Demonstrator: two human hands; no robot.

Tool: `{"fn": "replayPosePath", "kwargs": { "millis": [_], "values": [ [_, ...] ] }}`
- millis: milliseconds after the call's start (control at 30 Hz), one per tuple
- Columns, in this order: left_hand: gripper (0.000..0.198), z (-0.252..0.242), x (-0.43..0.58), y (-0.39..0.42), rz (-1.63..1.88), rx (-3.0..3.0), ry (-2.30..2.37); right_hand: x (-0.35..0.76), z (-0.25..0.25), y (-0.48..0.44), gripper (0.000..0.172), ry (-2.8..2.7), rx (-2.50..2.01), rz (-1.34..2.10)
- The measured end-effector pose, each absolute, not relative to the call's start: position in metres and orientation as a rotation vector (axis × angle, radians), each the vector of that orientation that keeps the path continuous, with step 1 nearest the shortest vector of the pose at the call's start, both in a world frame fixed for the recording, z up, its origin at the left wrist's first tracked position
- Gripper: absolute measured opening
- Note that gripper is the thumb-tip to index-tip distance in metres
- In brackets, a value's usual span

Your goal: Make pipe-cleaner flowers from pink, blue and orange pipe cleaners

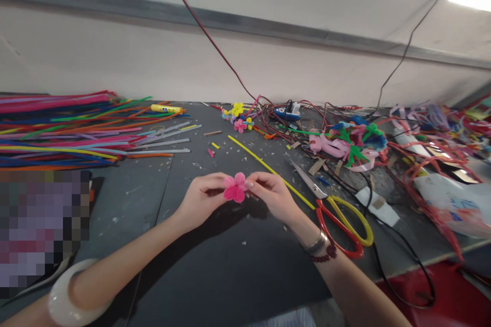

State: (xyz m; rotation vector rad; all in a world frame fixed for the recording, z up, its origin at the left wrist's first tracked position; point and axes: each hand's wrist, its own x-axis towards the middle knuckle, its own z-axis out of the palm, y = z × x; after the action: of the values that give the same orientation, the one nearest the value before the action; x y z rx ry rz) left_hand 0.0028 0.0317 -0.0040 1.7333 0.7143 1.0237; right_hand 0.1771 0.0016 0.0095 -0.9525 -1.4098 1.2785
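Observation:
A pink pipe-cleaner flower (235, 187) is held above the dark table, between my two hands. My left hand (203, 196) pinches its left side between thumb and fingers. On the other side my right hand (270, 194) grips a petal the same way. Just beyond my right hand a yellow pipe cleaner (264, 164) lies slantwise on the table. Scissors (326, 196) with one red and one yellow handle rest to the right of it, blades apart. Farther back sits a small cluster of finished flowers (238, 116) in yellow, pink and blue.
Many coloured pipe cleaners (76, 138) are spread at the left, with a yellow tube (166, 109) on them. Tangled cables (284, 133), green and pink pipe-cleaner pieces (349, 143) and a plastic bag (452, 199) crowd the right. A wall (153, 56) closes off the back.

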Motion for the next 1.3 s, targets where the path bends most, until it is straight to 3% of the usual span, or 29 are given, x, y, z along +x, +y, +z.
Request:
{"fn": "replayPosePath", "kwargs": {
  "millis": [700,900,1000,1067,1200,1300],
  "values": [
    [0.007,-0.002,0.003,0.032,1.154,1.854,0.88,0.174,0.011,-0.003,0.02,-1.519,-0.995,1.286],
    [0.006,-0.002,0.003,0.031,1.183,1.874,0.939,0.177,0.013,0.0,0.028,-1.488,-1.039,1.207],
    [0.007,-0.002,0.003,0.03,1.225,1.864,0.971,0.18,0.009,0.001,0.018,-1.477,-1.048,1.183],
    [0.007,-0.002,0.003,0.03,1.238,1.854,0.975,0.18,0.005,0.003,0.011,-1.469,-1.086,1.121],
    [0.006,-0.003,0.004,0.03,1.246,1.822,0.957,0.177,-0.003,0.004,0.025,-1.625,-1.141,0.891],
    [0.009,-0.004,0.004,0.03,1.243,1.795,0.916,0.173,-0.006,0.003,0.022,-1.759,-1.133,0.762]
  ]
}}
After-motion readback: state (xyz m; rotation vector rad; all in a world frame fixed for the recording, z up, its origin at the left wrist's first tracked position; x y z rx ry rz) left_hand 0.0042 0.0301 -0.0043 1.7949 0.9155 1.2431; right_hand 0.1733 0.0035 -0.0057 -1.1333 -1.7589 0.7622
